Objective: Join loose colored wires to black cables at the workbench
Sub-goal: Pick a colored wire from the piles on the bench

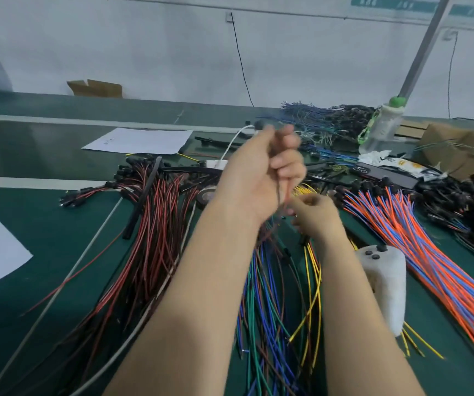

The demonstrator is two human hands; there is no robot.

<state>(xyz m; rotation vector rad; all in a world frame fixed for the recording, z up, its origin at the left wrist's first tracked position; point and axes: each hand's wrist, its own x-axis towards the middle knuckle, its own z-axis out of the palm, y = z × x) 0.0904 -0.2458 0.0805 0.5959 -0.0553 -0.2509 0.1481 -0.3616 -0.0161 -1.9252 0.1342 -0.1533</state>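
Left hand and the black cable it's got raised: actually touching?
Touching. The head view shows the left hand with its fingers curled round the black cable, which comes out below the fist.

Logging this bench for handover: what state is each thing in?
left hand: raised, fingers curled round the wire bunch
right hand: lower, fingers curled at that bunch; grip too blurred to tell
red and black wires: loose heap on the bench
orange and blue wires: fanned out, unheld
water bottle: upright, green cap on
cardboard box: flaps open
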